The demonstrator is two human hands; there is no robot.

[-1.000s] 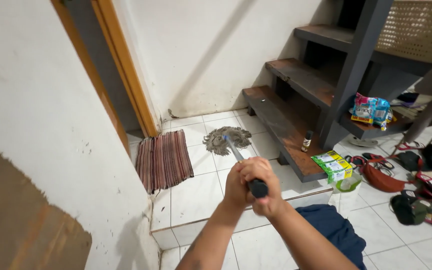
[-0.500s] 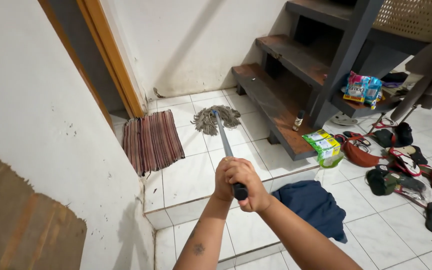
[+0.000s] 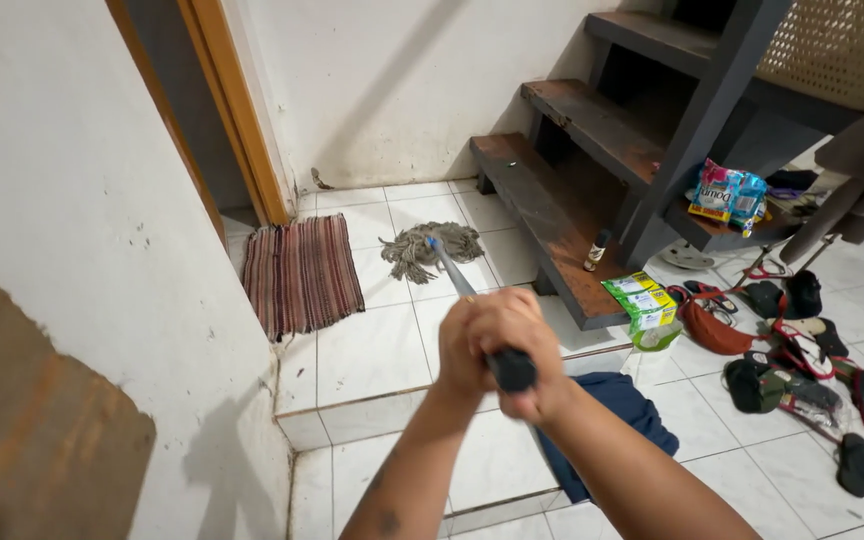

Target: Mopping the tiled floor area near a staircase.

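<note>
Mop (image 3: 430, 250): stringy grey-beige head spread flat on glossy white floor tiles (image 3: 372, 350), on the raised tiled level near the foot of the stairs; thin metal shaft runs from the head back to a dark rounded grip end. Left hand (image 3: 472, 345) and right hand (image 3: 530, 378): both wrapped tight around the grip end, fingers curled closed, left just ahead of right, touching. Striped mat (image 3: 302, 272): woven, rectangular, dull red and brown bands, lying flat just left of the mop head, beside an orange wooden door frame (image 3: 237, 110). Stairs (image 3: 562, 200): dark worn wooden treads on a grey painted frame, to the right of the mop head; a small dark bottle (image 3: 599, 250) stands upright on the lowest tread. Green carton (image 3: 642, 300): boxy, printed, at the corner of that tread. Blue cloth (image 3: 612, 420): soft, crumpled, on the lower floor below the hands. Sandals and slippers (image 3: 802, 360): scattered heap, dark and red, at right. Wall (image 3: 82, 250): rough white plaster, left
</note>
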